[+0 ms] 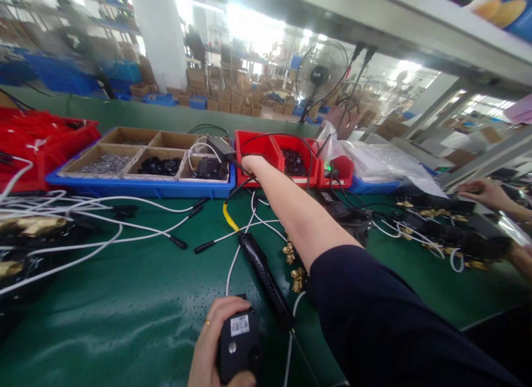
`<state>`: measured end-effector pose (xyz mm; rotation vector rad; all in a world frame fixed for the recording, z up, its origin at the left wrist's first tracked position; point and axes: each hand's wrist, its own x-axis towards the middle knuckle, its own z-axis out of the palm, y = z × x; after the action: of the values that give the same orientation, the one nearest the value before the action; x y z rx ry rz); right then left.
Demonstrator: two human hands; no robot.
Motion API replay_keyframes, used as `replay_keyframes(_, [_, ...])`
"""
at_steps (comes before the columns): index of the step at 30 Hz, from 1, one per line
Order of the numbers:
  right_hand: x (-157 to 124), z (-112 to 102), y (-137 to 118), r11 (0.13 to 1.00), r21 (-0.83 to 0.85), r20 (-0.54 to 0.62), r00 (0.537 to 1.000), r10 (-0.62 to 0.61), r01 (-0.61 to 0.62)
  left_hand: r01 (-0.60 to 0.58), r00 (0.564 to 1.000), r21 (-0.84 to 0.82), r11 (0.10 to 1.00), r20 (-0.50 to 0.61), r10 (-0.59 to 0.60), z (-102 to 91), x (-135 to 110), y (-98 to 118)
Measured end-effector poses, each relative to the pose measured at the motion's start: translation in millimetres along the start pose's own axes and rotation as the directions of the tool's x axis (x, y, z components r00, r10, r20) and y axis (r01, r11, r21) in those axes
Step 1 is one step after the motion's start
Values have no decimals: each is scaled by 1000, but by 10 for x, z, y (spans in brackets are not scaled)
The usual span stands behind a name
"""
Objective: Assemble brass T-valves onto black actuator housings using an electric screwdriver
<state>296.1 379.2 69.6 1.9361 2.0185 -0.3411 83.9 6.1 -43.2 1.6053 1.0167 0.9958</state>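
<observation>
My left hand (208, 345) is at the bottom edge, fingers wrapped round a small black box (238, 345) with a white label and a silver dot. My right arm stretches forward across the green mat, and my right hand (250, 163) dips over the front wall of a red bin (257, 146). Its fingers are hidden inside the bin, so whether they hold anything does not show. A black electric screwdriver (266, 281) lies on the mat between my hands, beside several brass fittings (293, 265).
A blue tray (137, 188) holds cardboard compartments of screws and black parts. White cables (103, 220) sprawl at left beside a red crate (41, 143). Another person's hand (484, 193) works on black units at right. Plastic bags (374, 162) lie behind.
</observation>
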Motion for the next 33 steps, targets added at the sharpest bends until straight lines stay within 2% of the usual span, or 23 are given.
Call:
replay_keyframes(4, [-73,41,19,1000,31,-63,998,6,-5,-20,999,59,998,-33,22,30,19,82])
replay_keyframes(7, [-203,31,76,996,88,-206,978,10,8,-11,997,57,998,-78,15,68,32,168])
replay_keyframes(9, [-355,-46,129,990,140,-331,944,22,26,1,991,33,999,-131,3,101,42,224])
replay_keyframes(12, [-741,-232,206,971,216,-492,871,22,98,7,982,1,1000,-190,-6,154,51,284])
replay_keyframes(14, [-1136,-307,235,947,255,-568,823,-15,193,4,983,0,1000,-184,-4,179,56,304])
replay_keyframes(16, [-1637,-254,237,908,289,-612,788,-68,302,13,985,3,1000,-174,-12,183,65,308])
replay_keyframes(18, [-2186,-37,212,842,336,-628,767,-134,422,26,987,-4,1000,-161,-26,157,83,298])
replay_keyframes(20, [-2694,315,164,571,545,-664,731,-153,614,34,992,1,999,-123,-34,104,114,272])
replay_keyframes(21, [-2905,519,133,462,583,-682,712,-168,668,31,996,15,999,-88,-30,72,133,251])
replay_keyframes(23, [-3209,926,58,342,671,-637,748,-189,658,11,1000,56,998,-3,-11,14,172,200])
replay_keyframes(26, [-3387,1420,-59,192,829,-511,851,-121,525,-51,998,73,996,29,49,-25,212,134])
replay_keyframes(28, [-3404,1628,-129,174,846,-496,864,-88,504,-96,995,57,994,-11,97,-22,223,133])
replay_keyframes(29, [-3406,1696,-161,208,820,-529,845,-81,533,-114,993,51,992,-22,115,-17,226,148])
replay_keyframes(31, [-3423,1774,-221,303,716,-637,766,-84,629,-133,991,54,990,-13,134,-9,236,204])
replay_keyframes(33, [-3456,1802,-275,363,610,-725,681,-104,705,-147,989,66,987,-5,148,-5,252,264])
